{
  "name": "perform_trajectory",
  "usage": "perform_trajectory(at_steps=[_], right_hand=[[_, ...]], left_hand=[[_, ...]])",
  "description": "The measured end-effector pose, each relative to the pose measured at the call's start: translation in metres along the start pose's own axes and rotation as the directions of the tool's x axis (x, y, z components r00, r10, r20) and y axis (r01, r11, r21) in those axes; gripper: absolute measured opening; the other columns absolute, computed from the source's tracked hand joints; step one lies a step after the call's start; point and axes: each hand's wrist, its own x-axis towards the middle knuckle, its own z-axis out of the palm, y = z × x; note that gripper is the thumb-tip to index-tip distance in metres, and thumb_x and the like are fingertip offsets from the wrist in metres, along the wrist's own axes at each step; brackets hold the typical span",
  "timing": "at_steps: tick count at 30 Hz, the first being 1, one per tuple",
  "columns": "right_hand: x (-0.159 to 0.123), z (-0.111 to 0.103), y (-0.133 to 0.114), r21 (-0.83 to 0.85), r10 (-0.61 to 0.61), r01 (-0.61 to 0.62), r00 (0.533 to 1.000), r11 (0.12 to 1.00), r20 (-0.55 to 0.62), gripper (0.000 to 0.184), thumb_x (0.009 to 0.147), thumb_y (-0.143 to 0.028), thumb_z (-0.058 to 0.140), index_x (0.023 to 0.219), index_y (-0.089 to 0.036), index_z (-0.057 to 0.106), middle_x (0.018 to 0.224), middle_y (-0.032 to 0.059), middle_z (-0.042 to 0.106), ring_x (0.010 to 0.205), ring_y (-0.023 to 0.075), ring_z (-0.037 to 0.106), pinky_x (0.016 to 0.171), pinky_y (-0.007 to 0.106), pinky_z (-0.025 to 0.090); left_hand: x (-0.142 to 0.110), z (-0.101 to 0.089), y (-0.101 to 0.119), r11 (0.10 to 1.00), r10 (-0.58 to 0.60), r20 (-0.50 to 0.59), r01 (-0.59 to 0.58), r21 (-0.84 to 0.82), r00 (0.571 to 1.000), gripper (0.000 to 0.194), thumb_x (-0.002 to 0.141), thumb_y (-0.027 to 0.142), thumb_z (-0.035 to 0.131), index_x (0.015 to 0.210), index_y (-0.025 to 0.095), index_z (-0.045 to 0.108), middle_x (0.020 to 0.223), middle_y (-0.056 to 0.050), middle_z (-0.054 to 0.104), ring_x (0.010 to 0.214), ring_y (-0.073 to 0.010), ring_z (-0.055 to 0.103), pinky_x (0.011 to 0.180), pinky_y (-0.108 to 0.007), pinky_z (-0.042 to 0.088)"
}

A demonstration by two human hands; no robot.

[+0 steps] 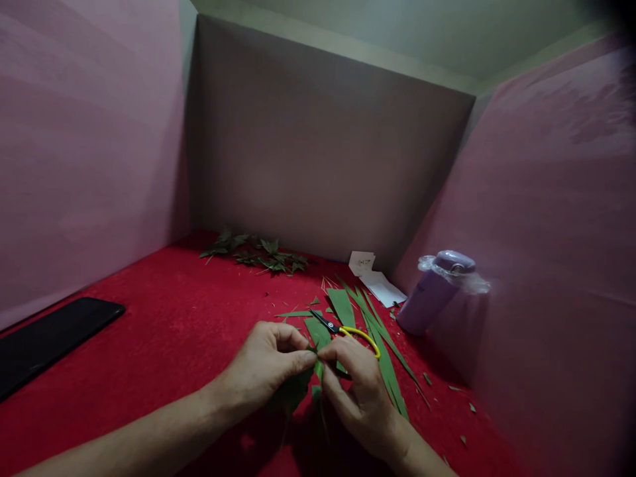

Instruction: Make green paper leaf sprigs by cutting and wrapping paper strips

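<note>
Both hands, left (271, 364) and right (355, 381), pinch green leaf (318, 369); perhaps, pulling toward nine and three o'clock may tear it.

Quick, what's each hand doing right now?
Left hand: thumb and fingers closed, pinching green leaf material.
Right hand: fingers pinched on the same leaf material, near the yellow-handled scissors.
</note>
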Motion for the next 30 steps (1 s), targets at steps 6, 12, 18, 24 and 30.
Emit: perform_trajectory(at_steps=[6, 12, 18, 24, 30], right_hand=[[-0.0008, 0.0007, 0.0029, -0.003, 0.025, -0.024, 1.000, 1.000, 0.017, 0.009, 0.082, -0.013, 0.048, 0.078, -0.019, 0.053, 0.068, 0.0009, 0.054, 0.066, 0.0163, 0.050, 0.064, 0.030, 0.037], [-0.0006, -0.0004, 0.0025, 0.006, 0.011, -0.011, 1.000, 1.000, -0.003, 0.009, 0.081, -0.013, 0.048, 0.077, -0.020, 0.052, 0.066, 0.0003, 0.052, 0.063, 0.0158, 0.048, 0.062, 0.030, 0.037], [-0.0001, -0.0012, 0.0013, 0.005, -0.003, 0.004, 1.000, 1.000, -0.023, 0.009, 0.080, -0.012, 0.048, 0.077, -0.020, 0.052, 0.066, 0.0004, 0.052, 0.063, 0.0156, 0.048, 0.062, 0.030, 0.038], [0.0004, -0.0024, -0.0003, 0.009, 0.008, -0.008, 1.000, 1.000, 0.001, 0.010, 0.082, -0.014, 0.048, 0.074, -0.019, 0.052, 0.064, 0.0000, 0.052, 0.062, 0.0154, 0.048, 0.062, 0.029, 0.037], [0.0016, -0.0015, -0.0025, 0.048, 0.023, -0.022, 1.000, 0.999, -0.005, 0.012, 0.082, -0.013, 0.048, 0.072, -0.019, 0.052, 0.063, -0.0006, 0.050, 0.060, 0.0143, 0.048, 0.060, 0.028, 0.036]], left_hand=[[-0.0024, 0.0013, 0.0002, 1.000, 0.009, 0.037, -0.009, 0.004, 0.999, 0.025, 0.062, 0.035, 0.068, 0.061, 0.012, 0.059, 0.050, 0.004, 0.050, 0.046, -0.0074, 0.041, 0.047, -0.022, 0.032], [-0.0005, -0.0003, -0.0025, 1.000, -0.002, 0.032, 0.002, -0.027, 1.000, 0.024, 0.060, 0.033, 0.071, 0.067, 0.012, 0.063, 0.054, 0.003, 0.054, 0.048, -0.0081, 0.045, 0.050, -0.022, 0.036], [0.0010, -0.0014, -0.0008, 0.999, -0.007, 0.024, 0.008, -0.053, 1.000, 0.025, 0.056, 0.033, 0.074, 0.066, 0.012, 0.063, 0.057, 0.002, 0.057, 0.051, -0.0091, 0.048, 0.052, -0.023, 0.037], [-0.0004, 0.0007, -0.0003, 0.995, -0.043, 0.002, 0.043, -0.085, 0.999, 0.026, 0.054, 0.033, 0.074, 0.063, 0.014, 0.059, 0.052, 0.005, 0.054, 0.046, -0.0082, 0.045, 0.050, -0.023, 0.036], [-0.0011, 0.0034, 0.0001, 0.995, -0.033, 0.009, 0.034, -0.098, 0.999, 0.027, 0.055, 0.034, 0.073, 0.062, 0.014, 0.056, 0.049, 0.006, 0.050, 0.044, -0.0069, 0.041, 0.047, -0.021, 0.032]])
